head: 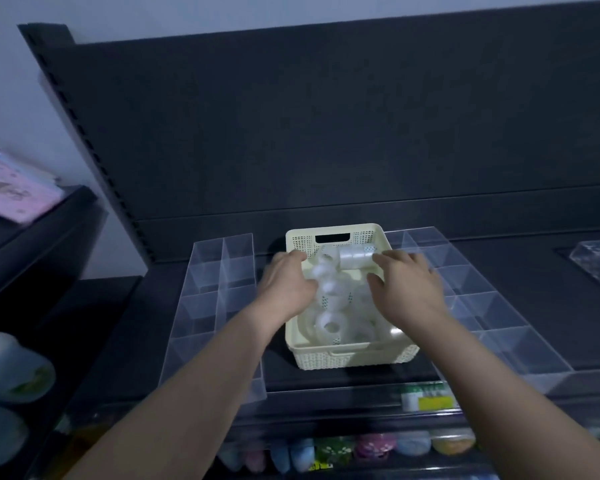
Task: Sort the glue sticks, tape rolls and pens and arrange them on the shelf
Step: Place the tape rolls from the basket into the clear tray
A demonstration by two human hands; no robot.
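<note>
Nearest to me, under my forearms, a row of small coloured packs [374, 445] is sitting on a lower level, and a green and yellow label [426, 398] is showing on the front edge below my right wrist. Above that, the dark shelf [326, 379] is carrying a cream basket [347, 358], and both my hands are reaching into it.

The clear tape rolls [329, 327] are lying loose in the basket, piled between and beneath my hands. My left hand [284, 282] is hanging over the basket's left rim with its fingers dipping down among the rolls; the fingertips are hidden, so I cannot tell whether they are holding anything. My right hand [407, 287] is lying over the right rim, fingers loosely spread and closed on nothing. Its index fingertip is touching the end of a short stack of rolls [355, 257] lying on its side just beyond my fingers.

A clear divider tray [205, 299] is standing just outside my left hand, and another [492, 306] just outside my right. Beyond my fingertips the shelf's dark back panel [326, 116] is rising.
</note>
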